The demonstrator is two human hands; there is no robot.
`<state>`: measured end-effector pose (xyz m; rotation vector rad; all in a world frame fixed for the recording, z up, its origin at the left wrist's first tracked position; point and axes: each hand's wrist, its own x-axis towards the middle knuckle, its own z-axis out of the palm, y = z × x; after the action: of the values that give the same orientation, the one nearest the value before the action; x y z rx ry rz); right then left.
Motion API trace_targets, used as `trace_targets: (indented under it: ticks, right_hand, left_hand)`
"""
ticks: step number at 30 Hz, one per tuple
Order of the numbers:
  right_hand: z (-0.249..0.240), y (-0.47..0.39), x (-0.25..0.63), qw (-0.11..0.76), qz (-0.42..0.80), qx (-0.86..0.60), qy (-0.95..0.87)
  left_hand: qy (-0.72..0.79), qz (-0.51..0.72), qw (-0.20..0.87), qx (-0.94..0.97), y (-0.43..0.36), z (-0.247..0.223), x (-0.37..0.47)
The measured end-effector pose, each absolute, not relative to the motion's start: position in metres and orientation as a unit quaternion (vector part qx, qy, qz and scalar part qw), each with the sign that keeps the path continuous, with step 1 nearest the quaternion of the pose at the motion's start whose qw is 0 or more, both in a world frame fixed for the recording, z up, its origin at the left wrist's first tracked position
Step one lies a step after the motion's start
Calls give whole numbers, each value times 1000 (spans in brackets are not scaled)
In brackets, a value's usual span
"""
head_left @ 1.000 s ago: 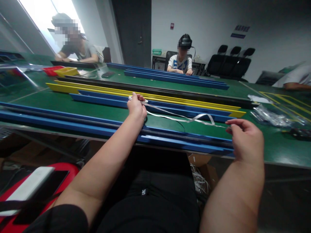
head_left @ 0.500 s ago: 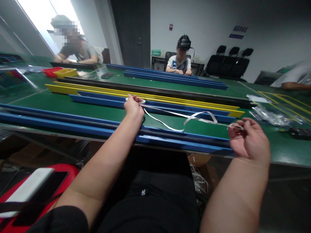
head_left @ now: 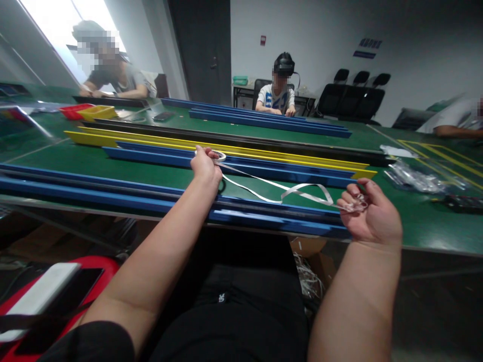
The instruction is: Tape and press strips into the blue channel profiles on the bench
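My left hand (head_left: 205, 165) is closed on a thin white roll of tape (head_left: 220, 156), held above the blue channels in the middle of the table. Two narrow white strips (head_left: 260, 179) run from the roll side to the right, with a loose loop above the front blue channel. My right hand (head_left: 373, 216), palm up with curled fingers, holds the crumpled end of the white strip (head_left: 353, 205). Under my hands lie long blue channels (head_left: 271, 215) at the table edge and a second blue pair (head_left: 151, 157) behind them.
Yellow channels (head_left: 90, 138) and a black channel (head_left: 158, 134) lie farther back on the green table (head_left: 49, 151). Clear plastic bags (head_left: 411, 177) sit at right. Red and yellow bins (head_left: 96, 113) stand at far left. Co-workers sit across and at the right.
My right hand has moved left and slightly down, its fingers more curled around the crumpled strip. My left hand keeps its hold on the roll, and the view has shifted slightly.
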<state>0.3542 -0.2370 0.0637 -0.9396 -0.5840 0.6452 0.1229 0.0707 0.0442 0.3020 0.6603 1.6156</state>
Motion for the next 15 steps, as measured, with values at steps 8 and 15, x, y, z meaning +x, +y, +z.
trace_targets:
  ticks: [8, 15]
  right_hand:
    - [61, -239, 340, 562, 257, -671, -409]
    - [56, -238, 354, 422, 31, -805, -417]
  left_hand:
    - [287, 707, 629, 146, 70, 45, 122]
    - [274, 712, 631, 140, 69, 45, 122]
